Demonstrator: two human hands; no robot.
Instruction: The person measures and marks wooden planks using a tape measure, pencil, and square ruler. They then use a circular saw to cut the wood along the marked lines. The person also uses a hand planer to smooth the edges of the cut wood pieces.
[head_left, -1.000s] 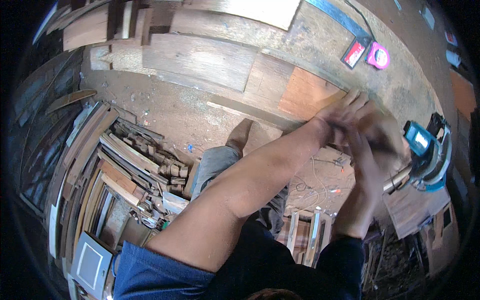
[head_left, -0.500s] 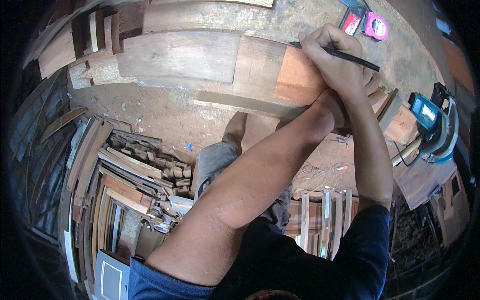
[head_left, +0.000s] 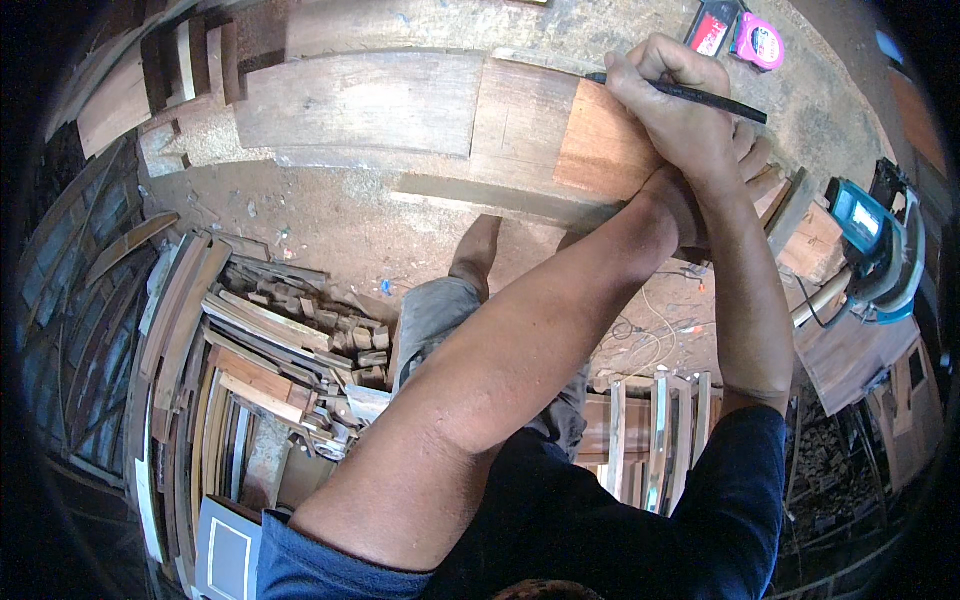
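Observation:
My right hand (head_left: 678, 105) is closed round a black pencil (head_left: 712, 98), its writing end at the far edge of a wooden board. That board has a grey-brown stretch (head_left: 515, 125) and a fresher orange-brown end (head_left: 605, 140) under my hands. My left forearm crosses beneath the right wrist. Of my left hand (head_left: 758, 160) only some bent fingers show, to the right of the right wrist; they appear to grip the board's right end, and the palm is hidden.
Beyond my hands lie a pink tape measure (head_left: 759, 42) and a red-labelled tool (head_left: 711, 30). A teal power tool (head_left: 870, 235) stands at right. Stacked timber strips (head_left: 265, 330) fill the lower left; a cable (head_left: 655, 330) lies on the ground.
The view has shifted slightly, so most things sit a little further right. The right hand and pencil remain by the board's far edge; the left hand stays under the right wrist.

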